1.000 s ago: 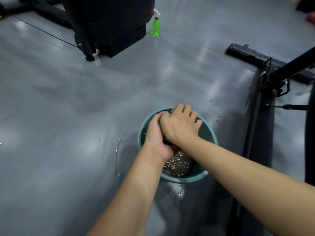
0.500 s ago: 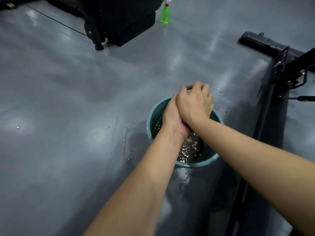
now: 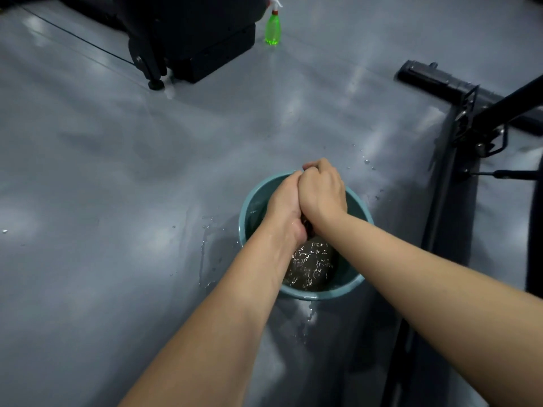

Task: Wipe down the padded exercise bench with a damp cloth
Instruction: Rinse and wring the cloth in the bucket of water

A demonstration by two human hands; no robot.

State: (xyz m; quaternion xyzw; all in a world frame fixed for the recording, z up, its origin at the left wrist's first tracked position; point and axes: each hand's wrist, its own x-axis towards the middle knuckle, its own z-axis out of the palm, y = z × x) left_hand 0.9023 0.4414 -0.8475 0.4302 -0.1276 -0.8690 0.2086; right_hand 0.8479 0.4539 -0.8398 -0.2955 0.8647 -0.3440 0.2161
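Water [image 3: 308, 265] fills teal bucket [image 3: 320, 295] beneath left hand [image 3: 286, 201] and right hand [image 3: 323, 192], both clenching cloth [image 3: 307, 227].

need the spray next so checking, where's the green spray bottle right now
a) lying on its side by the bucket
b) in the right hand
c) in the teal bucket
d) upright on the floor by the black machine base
D: the green spray bottle stands upright on the grey floor beside the black machine base, far from the teal bucket, over which the left hand and right hand grip the cloth.
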